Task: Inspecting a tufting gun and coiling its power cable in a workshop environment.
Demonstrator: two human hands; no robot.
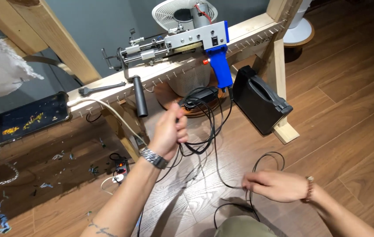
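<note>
My left hand (169, 134), with a metal watch on the wrist, is closed around a bundle of black cable loops (204, 136) held above the wooden floor. Lower right, my right hand (272, 185), with a bead bracelet, pinches a strand of the same black cable (266, 160) near the floor. The cable runs up to a blue and silver tufting gun (187, 44) resting on the wooden frame beam (108, 85). A black power adapter (200, 96) hangs among the loops under the beam.
A black hard case (261, 105) leans by the frame's foot. A tablet (29, 117) sits at the left on the beam, a wrench (101, 89) beside the gun. A white fan (182, 13) stands behind. A power strip (120, 167) and yarn scraps lie on the floor.
</note>
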